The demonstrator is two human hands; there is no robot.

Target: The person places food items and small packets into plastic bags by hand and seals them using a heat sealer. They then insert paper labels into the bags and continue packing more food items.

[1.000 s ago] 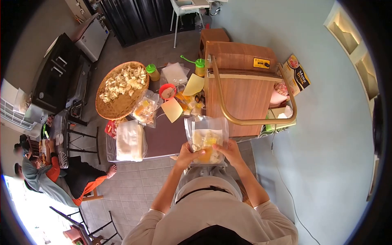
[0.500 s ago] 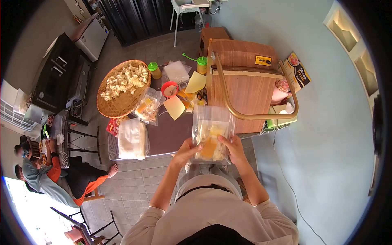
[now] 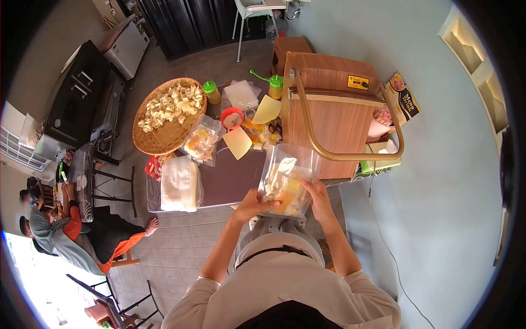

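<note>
Between my hands, just off the table's front edge, is a clear plastic bag holding pale food pieces and orange-yellow packets. My left hand grips its lower left side, thumb across the front. My right hand has its fingers closed on the right side. Beyond the bag on the table lie a pale yellow paper sheet, a red bowl with powder and a spoon, and scissors. A filled plastic bag and a stack of flat bags rest to the left.
A woven basket of pale pieces sits at the table's left. Green-capped bottles stand behind. At the right is a large wooden box with a metal bar handle. Seated people are at the far left.
The bag has tilted, its top leaning right, and its contents have shifted. My right hand has moved slightly right and its grip on the bag's edge has changed.
</note>
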